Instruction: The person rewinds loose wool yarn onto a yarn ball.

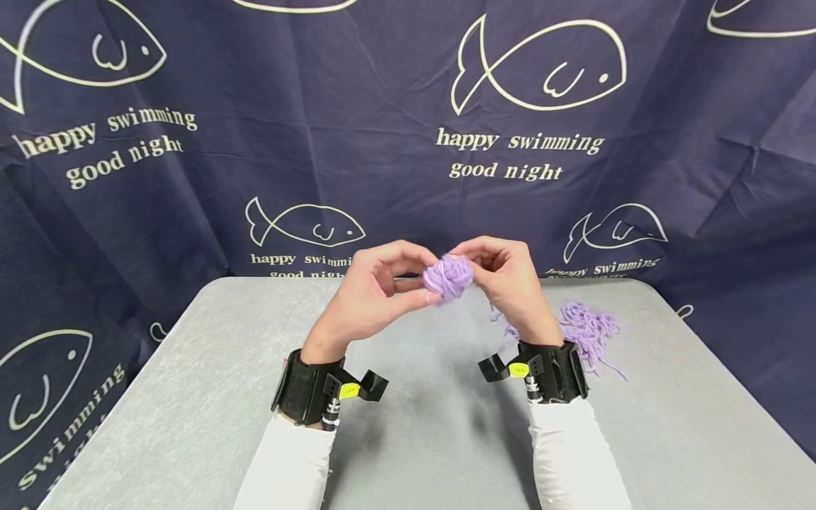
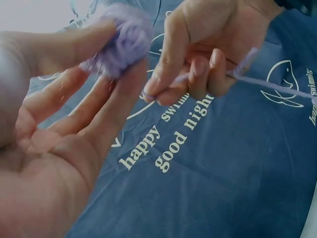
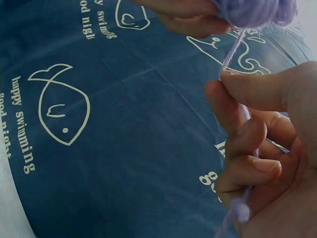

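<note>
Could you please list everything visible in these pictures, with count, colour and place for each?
yarn ball: one, lilac, held up between both hands above the table
yarn strand: one, lilac, runs from the ball through the right fingers
loose yarn pile: one, lilac, on the table's right side
table: one, grey
backdrop cloth: one, navy, white fish and lettering
wrist cameras: two, black
left hand: grips the ball
right hand: pinches the strand

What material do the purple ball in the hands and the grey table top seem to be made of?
The purple ball looks like soft wool or acrylic yarn, matte and fuzzy: wound strands show, and one strand runs to the right hand. The left hand holds the ball. The table top looks like grey felt or a speckled cloth cover, matte without shine; which one is unclear.
</note>
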A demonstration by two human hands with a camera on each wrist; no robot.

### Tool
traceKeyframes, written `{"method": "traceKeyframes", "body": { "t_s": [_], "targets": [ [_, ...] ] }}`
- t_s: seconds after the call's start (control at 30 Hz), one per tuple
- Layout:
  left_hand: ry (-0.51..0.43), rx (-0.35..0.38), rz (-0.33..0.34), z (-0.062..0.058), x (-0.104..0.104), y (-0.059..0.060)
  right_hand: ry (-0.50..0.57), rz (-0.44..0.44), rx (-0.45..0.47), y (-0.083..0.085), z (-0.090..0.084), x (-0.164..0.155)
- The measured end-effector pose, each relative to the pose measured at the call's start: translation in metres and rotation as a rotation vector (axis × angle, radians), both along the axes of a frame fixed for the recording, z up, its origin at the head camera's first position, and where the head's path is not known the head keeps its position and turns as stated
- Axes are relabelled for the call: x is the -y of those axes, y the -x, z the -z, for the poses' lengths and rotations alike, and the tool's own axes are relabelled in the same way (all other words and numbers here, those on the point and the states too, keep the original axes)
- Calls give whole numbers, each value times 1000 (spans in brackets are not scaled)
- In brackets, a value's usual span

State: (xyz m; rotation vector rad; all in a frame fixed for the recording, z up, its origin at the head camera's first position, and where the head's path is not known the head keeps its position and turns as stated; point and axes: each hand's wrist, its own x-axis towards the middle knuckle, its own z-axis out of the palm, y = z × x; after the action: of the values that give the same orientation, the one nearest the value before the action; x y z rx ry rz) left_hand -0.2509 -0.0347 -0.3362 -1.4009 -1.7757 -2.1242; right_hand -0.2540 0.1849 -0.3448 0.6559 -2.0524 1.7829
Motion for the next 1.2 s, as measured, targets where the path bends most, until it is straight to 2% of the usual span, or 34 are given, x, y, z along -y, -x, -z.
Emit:
{"method": "traceKeyframes", "body": {
  "t_s": [0.1, 0.23, 0.43, 0.57, 0.63, 0.73, 0.83, 0.97, 1.07, 1.2],
  "targets": [
    [-105, 24, -72, -2, -1, 0, -36, -14, 13, 0, 1, 3],
    [-214, 42, -209, -3, -2, 1, -101, -27, 13, -1, 1, 9],
    [-306, 55, -412, -2, -5, 3, -169, -70, -32, -4, 0, 18],
    [-284, 23, -562, 0, -6, 5, -217, -94, -43, -10, -3, 23],
    [-231, -2, -631, 2, -6, 7, -232, -97, -52, -14, -5, 24],
    [-122, -32, -681, 3, -5, 8, -236, -89, -83, -19, -9, 24],
    [9, -53, -671, 4, -3, 9, -205, -68, -122, -22, -13, 22],
    [159, -74, -589, 4, -2, 8, -124, -15, -165, -24, -16, 17],
    [241, -78, -484, 4, -1, 7, -63, 36, -183, -23, -17, 12],
    [317, -60, -309, 3, 0, 4, 3, 69, -176, -21, -18, 6]
  ]
}}
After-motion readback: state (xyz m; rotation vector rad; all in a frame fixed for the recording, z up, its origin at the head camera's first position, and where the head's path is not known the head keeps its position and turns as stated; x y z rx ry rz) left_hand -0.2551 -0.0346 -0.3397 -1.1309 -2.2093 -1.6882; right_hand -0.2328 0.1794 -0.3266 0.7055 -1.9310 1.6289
